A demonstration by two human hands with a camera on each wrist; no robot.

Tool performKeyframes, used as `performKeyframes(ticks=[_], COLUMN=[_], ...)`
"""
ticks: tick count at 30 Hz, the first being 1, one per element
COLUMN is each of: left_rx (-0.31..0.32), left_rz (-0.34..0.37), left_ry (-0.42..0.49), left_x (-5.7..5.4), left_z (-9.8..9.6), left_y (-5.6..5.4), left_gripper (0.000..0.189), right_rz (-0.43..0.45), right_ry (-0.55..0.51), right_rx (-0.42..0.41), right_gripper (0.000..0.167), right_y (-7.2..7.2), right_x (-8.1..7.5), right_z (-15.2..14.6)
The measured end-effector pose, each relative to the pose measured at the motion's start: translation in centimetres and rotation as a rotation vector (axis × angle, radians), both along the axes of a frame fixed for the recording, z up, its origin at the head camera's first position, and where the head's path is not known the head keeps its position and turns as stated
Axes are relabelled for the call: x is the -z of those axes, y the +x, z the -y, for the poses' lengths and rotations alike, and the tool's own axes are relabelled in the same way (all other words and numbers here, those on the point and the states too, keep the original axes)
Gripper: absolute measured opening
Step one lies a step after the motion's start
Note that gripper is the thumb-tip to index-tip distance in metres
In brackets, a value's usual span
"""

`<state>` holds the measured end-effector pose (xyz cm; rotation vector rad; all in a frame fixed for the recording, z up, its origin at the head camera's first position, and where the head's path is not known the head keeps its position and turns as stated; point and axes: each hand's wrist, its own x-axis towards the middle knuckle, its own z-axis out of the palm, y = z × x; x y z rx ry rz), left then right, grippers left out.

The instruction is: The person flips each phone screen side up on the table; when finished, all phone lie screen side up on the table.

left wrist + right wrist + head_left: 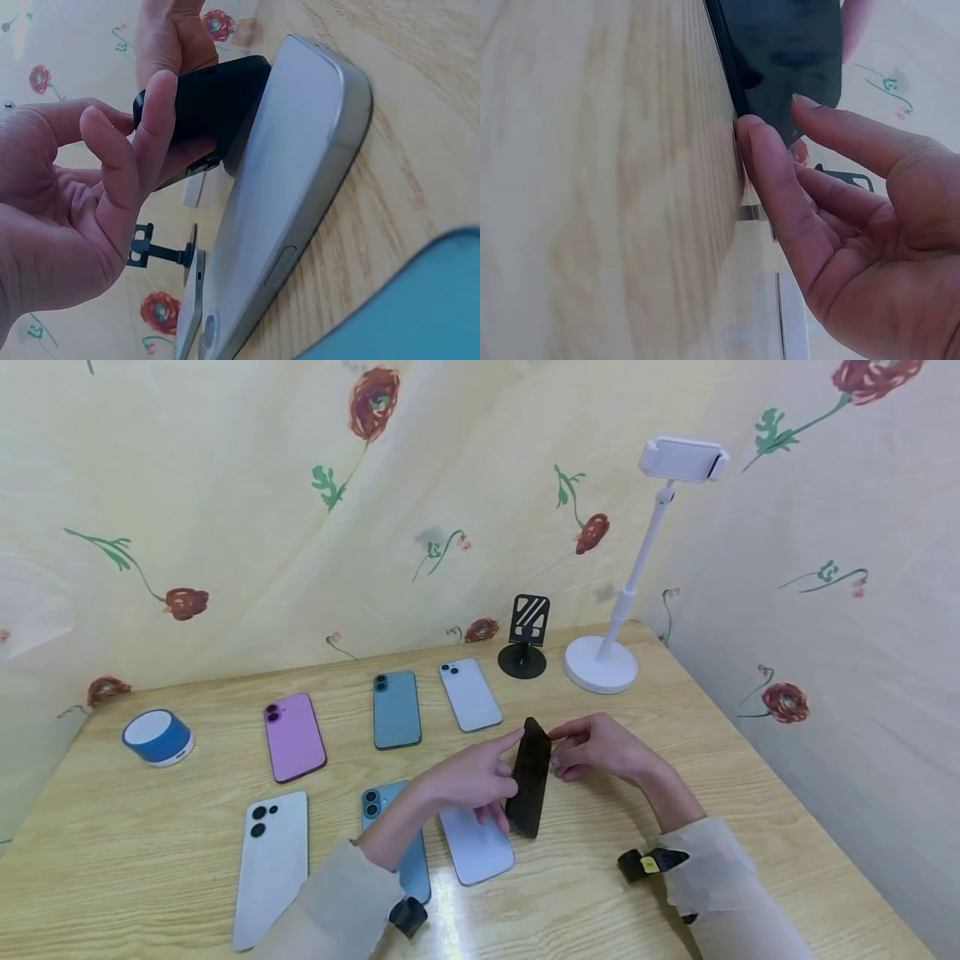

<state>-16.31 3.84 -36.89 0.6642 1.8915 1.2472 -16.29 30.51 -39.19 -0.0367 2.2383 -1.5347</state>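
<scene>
A black phone (532,777) stands tilted on its long edge, between both hands. My left hand (474,774) holds it from the left, the index finger reaching along to its upper end. In the left wrist view, that hand's fingers (160,105) overlap the dark phone (217,90). At the far end, my right hand (606,747) pinches a corner. The right wrist view shows its thumb (840,124) against the dark glossy face (791,56) and fingertips at the lower edge near the tabletop. A white phone (480,852) lies under the left hand.
Beside it, a blue phone (412,864) is partly covered by the left forearm. Other phones lie around: white (273,860), pink (295,739), blue (397,714), white (471,697). Behind stand a black phone stand (522,660), a tall white stand (602,667) and a blue-white cylinder (159,739).
</scene>
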Motion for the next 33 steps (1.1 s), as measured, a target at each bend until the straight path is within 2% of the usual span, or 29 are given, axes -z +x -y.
performKeyframes(ticks=[6,12,17,25,33], left_rx=[0.007,0.018,-0.012,-0.048,-0.043], left_rz=[0.036,0.077,0.028,-0.096,-0.133], left_ry=[0.006,-0.013,-0.05,-0.121,-0.155], left_x=[0.4,0.7,1.2,2.1,2.4], left_z=[0.0,-0.4,-0.8,-1.6,-2.1], left_y=[0.1,0.1,0.5,0.9,1.0], left_gripper=[0.09,0.114,0.121,0.122,0.121], right_rz=[-0.003,-0.007,0.002,-0.004,-0.015], right_ry=[0.022,0.049,0.05,0.09,0.083], right_rx=[0.012,0.028,0.037,0.002,-0.037], right_gripper=[0.055,0.055,0.058,0.066,0.069], right_y=[0.1,0.1,0.0,0.0,0.0], right_x=[-0.1,0.0,0.1,0.3,0.4], right_z=[0.0,-0.2,-0.3,-0.8,-1.4])
